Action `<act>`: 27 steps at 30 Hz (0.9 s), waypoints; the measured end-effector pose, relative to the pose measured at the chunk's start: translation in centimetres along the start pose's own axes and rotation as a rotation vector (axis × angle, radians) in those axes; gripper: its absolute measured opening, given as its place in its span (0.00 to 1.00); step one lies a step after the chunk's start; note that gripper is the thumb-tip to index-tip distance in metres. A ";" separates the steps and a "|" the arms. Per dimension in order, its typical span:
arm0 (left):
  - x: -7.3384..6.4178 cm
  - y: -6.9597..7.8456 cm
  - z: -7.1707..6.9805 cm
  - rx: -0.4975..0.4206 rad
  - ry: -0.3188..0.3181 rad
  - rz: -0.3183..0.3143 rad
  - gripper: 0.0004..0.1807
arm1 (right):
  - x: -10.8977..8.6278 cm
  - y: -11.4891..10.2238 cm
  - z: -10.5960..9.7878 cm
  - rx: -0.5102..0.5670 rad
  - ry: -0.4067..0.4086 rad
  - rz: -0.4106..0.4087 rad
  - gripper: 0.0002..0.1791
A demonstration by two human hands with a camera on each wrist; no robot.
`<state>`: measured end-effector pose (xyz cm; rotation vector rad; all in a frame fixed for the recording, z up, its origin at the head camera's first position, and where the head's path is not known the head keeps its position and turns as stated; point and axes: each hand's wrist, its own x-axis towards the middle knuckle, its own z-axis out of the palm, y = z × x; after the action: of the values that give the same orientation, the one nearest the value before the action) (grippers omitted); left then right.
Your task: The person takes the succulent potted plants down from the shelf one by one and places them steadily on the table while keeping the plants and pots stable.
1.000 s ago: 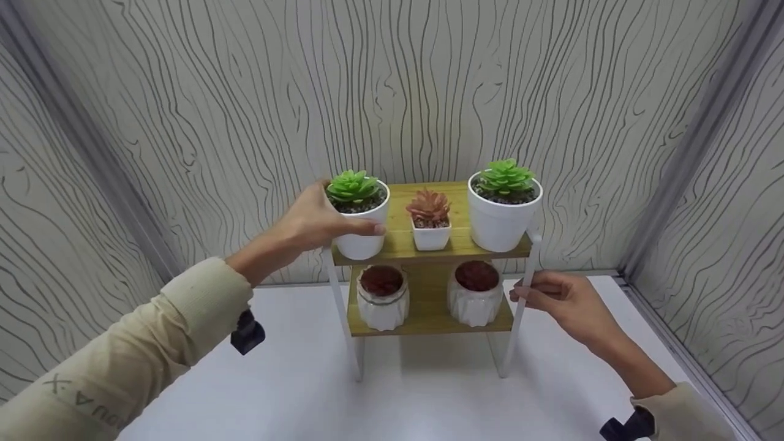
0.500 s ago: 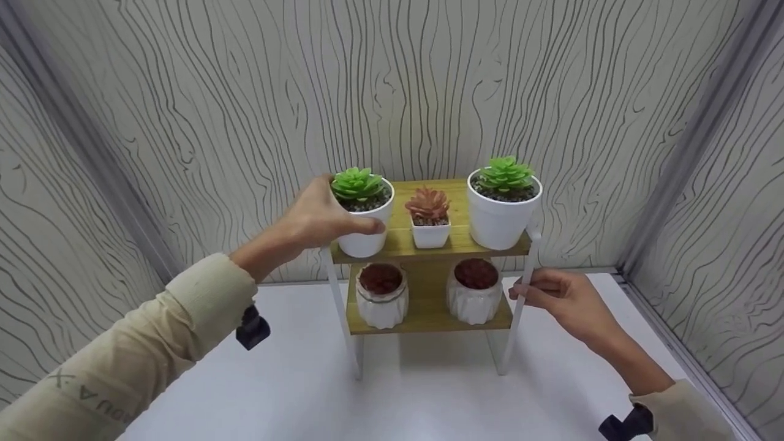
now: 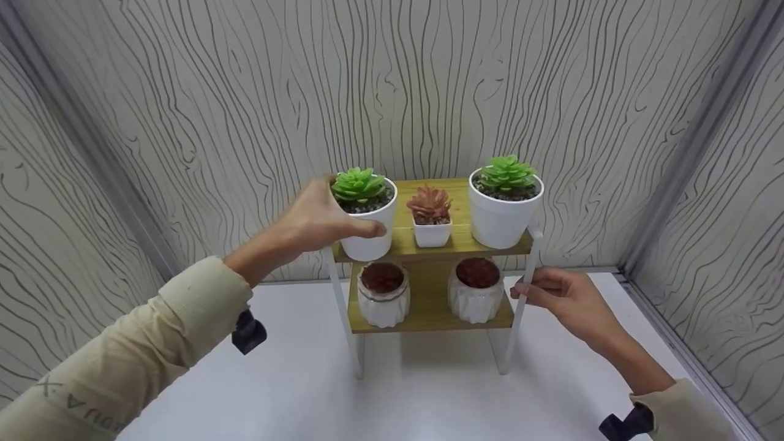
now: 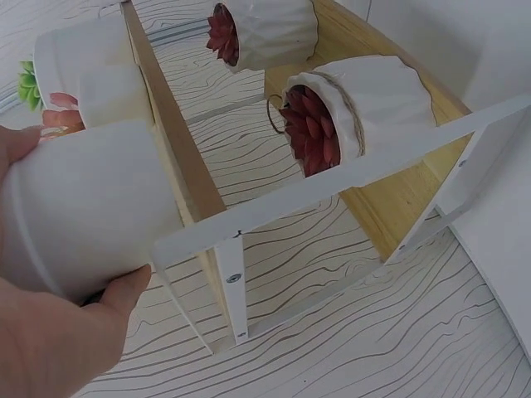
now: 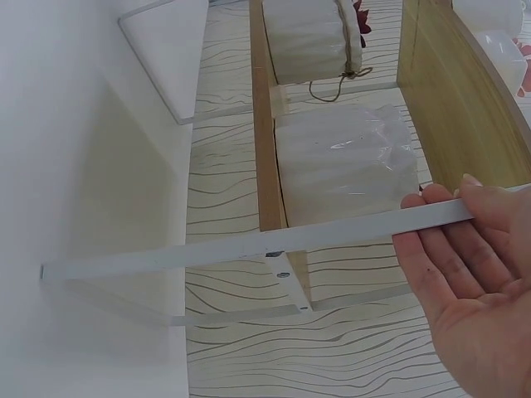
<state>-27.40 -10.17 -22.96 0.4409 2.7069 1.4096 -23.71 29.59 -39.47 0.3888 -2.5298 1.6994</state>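
My left hand grips a white round pot with a green succulent, thumb across its front. This pot is at the left end of the upper wooden shelf. In the left wrist view, fingers curl under the pot's side. My right hand holds the white front right leg of the two-tier plant stand between thumb and fingers. Beside the left pot are a small square pot with a pinkish succulent and another white round pot with a green succulent.
Two ribbed white pots with dark red succulents sit on the lower wooden shelf; the left one has twine round it. The stand's feet rest on a white table. Wood-grain patterned panels rise behind and at both sides.
My left hand has shifted the left pot slightly to the right along the upper shelf. The right hand keeps its hold on the leg, and the stand has stayed in place.
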 end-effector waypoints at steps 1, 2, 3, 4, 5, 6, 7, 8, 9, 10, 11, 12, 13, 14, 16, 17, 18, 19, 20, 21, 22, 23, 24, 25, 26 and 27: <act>-0.1 0.1 0.0 -0.005 -0.005 0.002 0.47 | 0.0 0.0 0.0 0.000 0.000 0.000 0.16; -0.2 0.1 0.1 -0.013 -0.009 0.006 0.46 | 0.0 0.0 0.0 -0.003 0.000 0.000 0.16; -0.3 0.2 0.1 -0.019 -0.018 0.018 0.45 | 0.0 0.1 0.0 -0.003 -0.001 0.000 0.16; -0.3 0.3 0.1 -0.025 -0.025 0.023 0.44 | 0.0 0.1 0.0 -0.004 -0.001 0.000 0.16; -0.4 0.4 0.2 -0.030 -0.034 0.031 0.43 | 0.0 0.1 0.0 -0.006 -0.002 -0.002 0.16; -0.5 0.5 0.2 -0.032 -0.041 0.040 0.42 | 0.0 0.1 0.0 -0.010 -0.003 -0.003 0.16; -0.6 0.5 0.2 -0.033 -0.044 0.047 0.42 | 0.0 0.1 0.0 -0.016 -0.003 -0.003 0.16; -0.7 0.6 0.2 -0.034 -0.049 0.057 0.42 | -0.1 0.1 -0.1 -0.020 -0.002 -0.005 0.16; -0.8 0.6 0.2 -0.031 -0.055 0.066 0.42 | -0.1 0.1 -0.1 -0.022 -0.001 -0.007 0.16; -0.9 0.6 0.2 -0.030 -0.057 0.073 0.43 | -0.1 0.1 -0.1 -0.025 0.000 -0.009 0.16; -1.0 0.6 0.2 -0.027 -0.061 0.083 0.44 | -0.1 0.1 -0.1 -0.029 0.001 -0.012 0.16; -1.1 0.6 0.2 -0.024 -0.063 0.087 0.45 | -0.1 0.1 -0.1 -0.031 0.002 -0.014 0.16; -1.3 0.6 0.2 -0.019 -0.064 0.090 0.46 | 0.0 0.1 -0.1 -0.031 0.004 -0.016 0.16; -1.4 0.6 0.2 -0.012 -0.065 0.093 0.48 | 0.0 0.1 -0.2 -0.033 0.005 -0.018 0.16; -1.7 0.5 0.3 -0.006 -0.072 0.098 0.51 | -0.1 0.1 -0.2 -0.036 0.004 -0.018 0.16; -1.8 0.5 0.3 -0.002 -0.074 0.099 0.52 | -0.1 0.1 -0.1 -0.038 0.004 -0.017 0.16; -2.0 0.5 0.4 -0.002 -0.077 0.101 0.53 | -0.1 0.1 -0.1 -0.039 0.005 -0.014 0.16; -2.1 0.5 0.4 -0.005 -0.081 0.106 0.53 | -0.2 0.1 -0.1 -0.042 0.005 -0.013 0.16; -2.2 0.5 0.5 -0.008 -0.085 0.110 0.53 | -0.2 0.2 -0.1 -0.044 0.005 -0.012 0.17; -2.3 0.5 0.5 -0.010 -0.088 0.115 0.54 | -0.2 0.2 -0.1 -0.045 0.005 -0.012 0.16; -2.4 0.5 0.5 -0.011 -0.089 0.118 0.53 | -0.2 0.2 -0.1 -0.046 0.005 -0.013 0.16; -2.5 0.5 0.6 -0.011 -0.090 0.122 0.53 | -0.2 0.2 -0.1 -0.045 0.007 -0.013 0.16; -2.6 0.5 0.6 -0.013 -0.092 0.129 0.52 | -0.2 0.2 -0.1 -0.044 0.009 -0.014 0.16; -2.7 0.5 0.6 -0.009 -0.093 0.135 0.52 | -0.1 0.2 -0.1 -0.050 0.009 -0.021 0.15; -2.8 0.5 0.5 -0.004 -0.093 0.141 0.51 | -0.1 0.2 -0.1 -0.053 0.009 -0.025 0.15; -2.9 0.5 0.5 -0.002 -0.093 0.148 0.51 | 0.0 0.3 -0.1 -0.054 0.010 -0.029 0.15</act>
<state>-24.42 -10.26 -23.05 0.7010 2.6469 1.3866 -23.75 29.78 -39.67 0.4095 -2.5441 1.6156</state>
